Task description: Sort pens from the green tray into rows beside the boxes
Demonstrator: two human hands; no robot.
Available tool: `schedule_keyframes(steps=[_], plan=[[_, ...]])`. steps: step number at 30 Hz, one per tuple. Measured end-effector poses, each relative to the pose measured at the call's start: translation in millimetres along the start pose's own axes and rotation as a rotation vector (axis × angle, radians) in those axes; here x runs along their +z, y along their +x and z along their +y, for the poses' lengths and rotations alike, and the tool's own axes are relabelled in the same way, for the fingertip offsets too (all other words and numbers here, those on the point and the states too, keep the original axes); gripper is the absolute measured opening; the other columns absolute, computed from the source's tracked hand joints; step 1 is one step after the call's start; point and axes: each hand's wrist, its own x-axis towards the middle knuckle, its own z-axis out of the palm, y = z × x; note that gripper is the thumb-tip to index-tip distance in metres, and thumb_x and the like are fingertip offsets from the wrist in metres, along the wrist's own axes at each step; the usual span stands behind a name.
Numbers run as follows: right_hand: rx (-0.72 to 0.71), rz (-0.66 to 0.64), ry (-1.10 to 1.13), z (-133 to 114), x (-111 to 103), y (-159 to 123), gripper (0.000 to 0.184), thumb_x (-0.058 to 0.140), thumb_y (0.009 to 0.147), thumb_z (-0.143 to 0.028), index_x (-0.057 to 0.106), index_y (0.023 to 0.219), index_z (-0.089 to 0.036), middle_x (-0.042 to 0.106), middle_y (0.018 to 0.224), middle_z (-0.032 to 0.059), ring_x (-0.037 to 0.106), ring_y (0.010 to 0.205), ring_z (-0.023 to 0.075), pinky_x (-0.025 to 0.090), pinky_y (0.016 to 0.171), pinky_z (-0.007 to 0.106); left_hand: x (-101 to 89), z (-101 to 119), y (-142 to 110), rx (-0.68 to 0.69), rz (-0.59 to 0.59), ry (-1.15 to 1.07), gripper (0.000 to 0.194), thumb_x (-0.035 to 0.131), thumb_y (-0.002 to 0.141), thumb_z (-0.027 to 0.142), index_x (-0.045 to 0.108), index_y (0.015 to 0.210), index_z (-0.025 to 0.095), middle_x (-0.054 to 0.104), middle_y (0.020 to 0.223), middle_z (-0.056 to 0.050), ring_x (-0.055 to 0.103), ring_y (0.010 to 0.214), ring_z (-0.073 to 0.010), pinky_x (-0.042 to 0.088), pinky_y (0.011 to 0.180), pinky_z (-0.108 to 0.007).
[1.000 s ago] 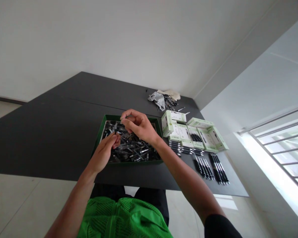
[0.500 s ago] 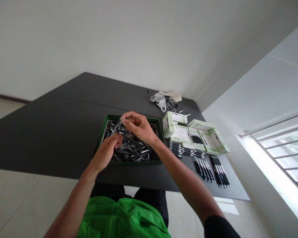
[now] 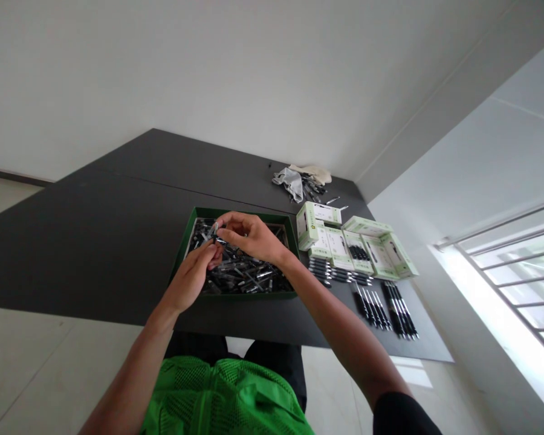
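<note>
Over the green box (image 3: pixel 249 296), both hands are close together on a pen (image 3: pixel 214 233) with a clear part and a dark part. My left hand (image 3: pixel 191 275) is closed around its lower end, thumb on top. From above and to the right, my right hand (image 3: pixel 256 240) pinches its upper end between thumb and index finger. The fingers hide much of the pen. Beneath the hands, the box holds a jumble of black and clear pen parts (image 3: pixel 249 275).
To the right stand white and light-green cartons (image 3: pixel 333 244), one holding several pens. Rows of black pens (image 3: pixel 399 311) lie in front of them. Near the wall, a grey cloth (image 3: pixel 290 181) and a cream cloth (image 3: pixel 317 174) lie by loose pens (image 3: pixel 314 188). All rest on the dark table (image 3: pixel 95 241).
My right hand has come down and slightly left, so its fingertips are now nearer my left hand. The left hand has hardly moved and stays closed on the pen.
</note>
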Motion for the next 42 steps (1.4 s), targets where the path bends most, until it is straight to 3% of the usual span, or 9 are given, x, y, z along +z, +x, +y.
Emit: schedule_keyframes(steps=[5,14,18,21,26,30,33,36,42], plan=[[0.003,0.008,-0.176,-3.2,-20.7,-10.7,0.034,0.062,0.101,-0.034,0.064,0.130,-0.018,0.059,0.071,-0.0055,0.054,0.064,0.0109,0.042,0.060,0.025,1.5,6.1,-3.2,0.025,-0.002,0.002,0.038,0.044,0.111,0.051,0.051,0.088,0.021,0.045,0.078,0.002,0.041,0.074,-0.0159,0.035,0.072,-0.031],[0.039,0.176,-0.312,-7.0,-77.7,-37.6,0.028,0.062,0.101,-0.035,0.066,0.122,-0.018,0.060,0.075,-0.0039,0.056,0.070,0.0110,0.043,0.066,0.026,9.0,15.4,-5.2,0.007,0.090,-0.023,0.044,0.051,0.106,0.064,0.057,0.100,0.020,0.045,0.084,0.001,0.043,0.078,-0.0155,0.041,0.076,-0.031],[0.076,0.149,-0.426,1.8,-80.2,-45.2,0.025,0.058,0.102,-0.030,0.069,0.121,-0.017,0.065,0.076,-0.0026,0.058,0.069,0.0119,0.042,0.066,0.026,9.6,15.2,-6.0,0.020,0.058,0.017,0.037,0.046,0.110,0.057,0.057,0.113,0.022,0.045,0.085,0.001,0.045,0.079,-0.0158,0.043,0.080,-0.032],[0.113,0.114,-0.697,8.3,-79.5,-48.8,0.021,0.060,0.101,-0.021,0.074,0.116,-0.018,0.071,0.083,0.0003,0.060,0.072,0.0131,0.042,0.071,0.027,9.5,14.7,-6.4,0.027,0.041,0.063,0.035,0.043,0.112,0.053,0.056,0.118,0.022,0.048,0.089,0.000,0.048,0.083,-0.0163,0.044,0.085,-0.032],[0.216,-0.075,-1.212,18.2,-73.9,-51.4,0.020,0.075,0.096,-0.022,0.077,0.115,-0.019,0.077,0.104,0.0091,0.066,0.103,0.0248,0.043,0.090,0.035,8.0,12.9,-6.6,0.002,0.009,0.122,0.035,0.040,0.112,0.053,0.054,0.122,0.022,0.053,0.096,-0.002,0.052,0.088,-0.0168,0.045,0.089,-0.031],[0.262,-0.172,-1.366,24.1,-64.1,-47.6,0.021,0.076,0.096,-0.025,0.077,0.116,-0.018,0.077,0.117,0.0145,0.065,0.114,0.0296,0.042,0.096,0.038,5.5,10.5,-6.9,-0.018,0.005,0.185,0.034,0.044,0.110,0.053,0.055,0.119,0.022,0.056,0.095,-0.002,0.054,0.088,-0.0173,0.046,0.086,-0.029],[0.223,-0.109,-1.338,20.0,-63.4,-45.2,0.016,0.069,0.095,-0.014,0.077,0.108,-0.018,0.079,0.109,0.0118,0.066,0.108,0.0267,0.041,0.095,0.037,4.1,9.2,-6.8,-0.023,0.013,0.233,0.034,0.049,0.108,0.053,0.058,0.118,0.022,0.058,0.100,-0.002,0.057,0.092,-0.0175,0.047,0.088,-0.028],[0.173,0.074,-1.121,6.0,-71.9,-49.8,0.017,0.066,0.091,-0.010,0.075,0.102,-0.018,0.078,0.094,0.0055,0.067,0.089,0.0200,0.045,0.084,0.032,4.2,9.8,-6.8,-0.017,0.030,0.245,0.032,0.053,0.106,0.051,0.062,0.116,0.023,0.061,0.106,-0.003,0.059,0.097,-0.0175,0.048,0.087,-0.027],[0.126,0.312,-0.790,-19.5,-92.2,-71.9,0.006,0.071,0.089,-0.025,0.069,0.086,-0.019,0.071,0.077,0.0003,0.058,0.067,0.0131,0.042,0.064,0.029,7.5,16.0,-6.1,-0.014,0.109,0.218,0.036,0.063,0.099,0.054,0.068,0.110,0.020,0.063,0.088,-0.002,0.053,0.073,-0.0145,0.043,0.062,-0.023]])
